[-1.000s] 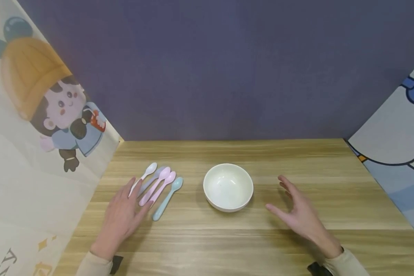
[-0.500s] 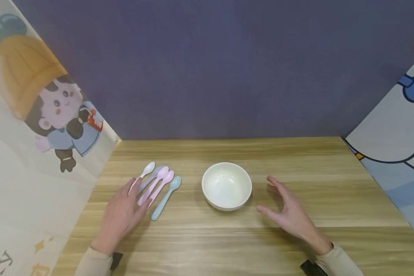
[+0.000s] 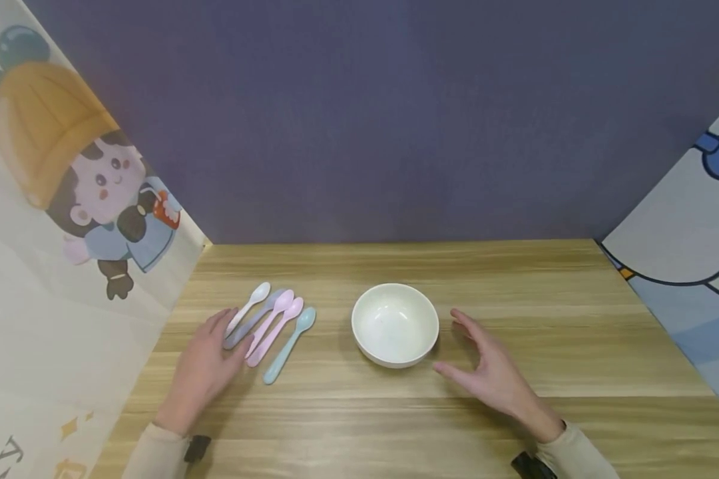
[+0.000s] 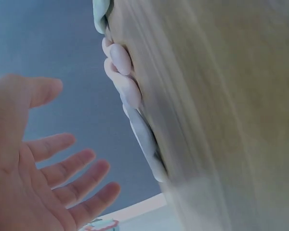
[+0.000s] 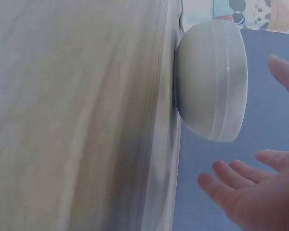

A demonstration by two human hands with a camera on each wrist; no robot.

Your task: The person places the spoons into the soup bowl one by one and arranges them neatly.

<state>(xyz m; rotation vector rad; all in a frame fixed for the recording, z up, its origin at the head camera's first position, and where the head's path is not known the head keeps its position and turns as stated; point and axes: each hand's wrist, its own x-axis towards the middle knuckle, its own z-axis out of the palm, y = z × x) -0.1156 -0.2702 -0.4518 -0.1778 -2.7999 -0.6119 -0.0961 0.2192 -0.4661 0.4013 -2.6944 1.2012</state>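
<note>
Fingers (image 5: 220, 190) relaxed and empty on both sides, the left hand (image 3: 200, 372) sits slightly farther back beside the spoons (image 3: 267, 326), while the right hand (image 3: 496, 379) is now nearer the bowl (image 3: 395, 326) at the table's (image 3: 359, 426) middle, seemingly reachable yet ungrasped.

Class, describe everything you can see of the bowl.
The bowl is off-white, round and smooth, with a glossy inside and faint ridge lines below its rim. It looks ceramic or hard plastic. It sits upright on the wood-grain table, right of the pale blue spoon. The right hand is beside it, not touching; only the table touches it.
</note>
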